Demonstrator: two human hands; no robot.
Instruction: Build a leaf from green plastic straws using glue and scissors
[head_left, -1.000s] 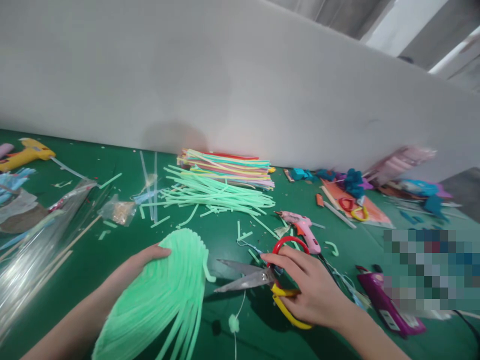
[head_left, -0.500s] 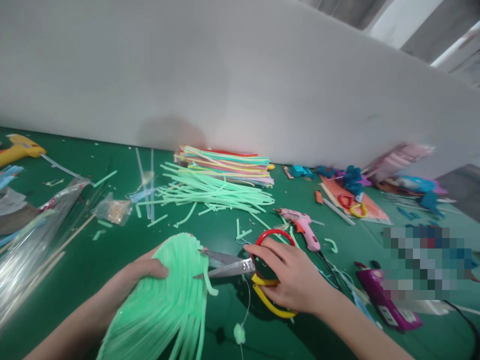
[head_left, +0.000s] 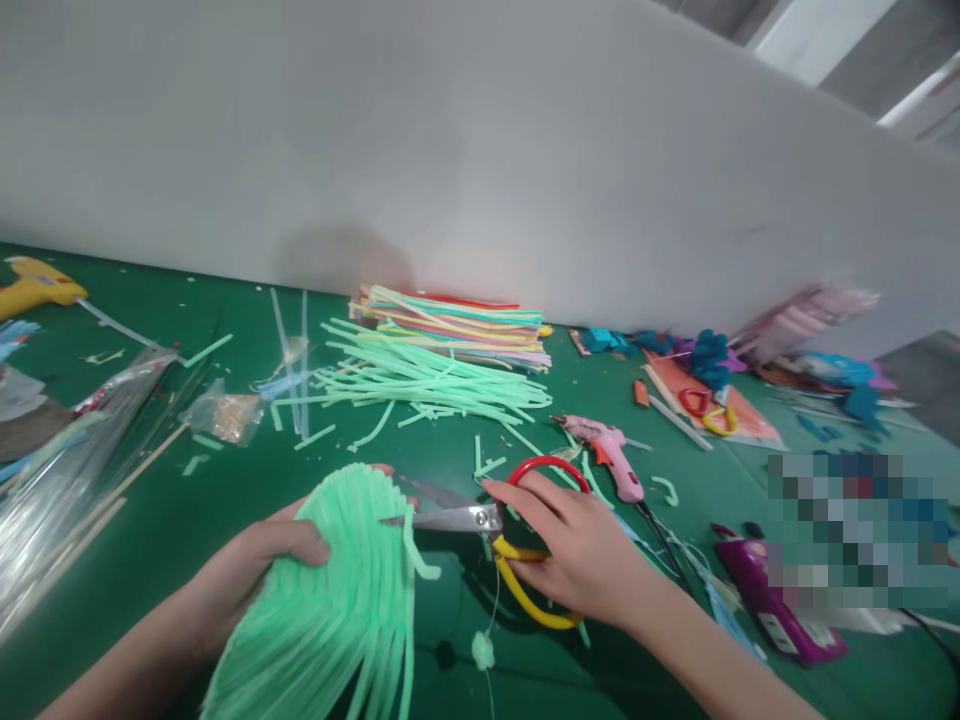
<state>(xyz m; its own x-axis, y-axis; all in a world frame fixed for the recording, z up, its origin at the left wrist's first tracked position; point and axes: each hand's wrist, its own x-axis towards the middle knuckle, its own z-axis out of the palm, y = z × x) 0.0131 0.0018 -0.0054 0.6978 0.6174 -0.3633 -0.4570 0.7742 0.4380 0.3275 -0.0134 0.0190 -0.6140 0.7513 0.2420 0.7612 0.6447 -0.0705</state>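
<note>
I see both hands at work in the lower half of the frame. The left hand (head_left: 251,560) has a firm, narrow grip on a green fuzzy bundle (head_left: 337,570), its thumb pressed flat across the front and its other fingers mostly hidden behind; fingertips show past the top and right edges. The bundle sits low, left of centre, its strands fanning down out of frame, with one bent strand (head_left: 420,555) sticking out on the right side.

The right hand (head_left: 577,545), just right of centre, holds the scissors (head_left: 481,518) by their red and yellow handles. I make out the blades slightly apart, the lower one lying over the bundle's right edge; the upper is blurred, so I can't tell whether it touches.

Beyond, mid-frame, a loose green pile (head_left: 442,385) lies before a multicoloured stack (head_left: 457,325). A pink glue gun (head_left: 611,460) rests right of centre on the green table (head_left: 442,450).
</note>
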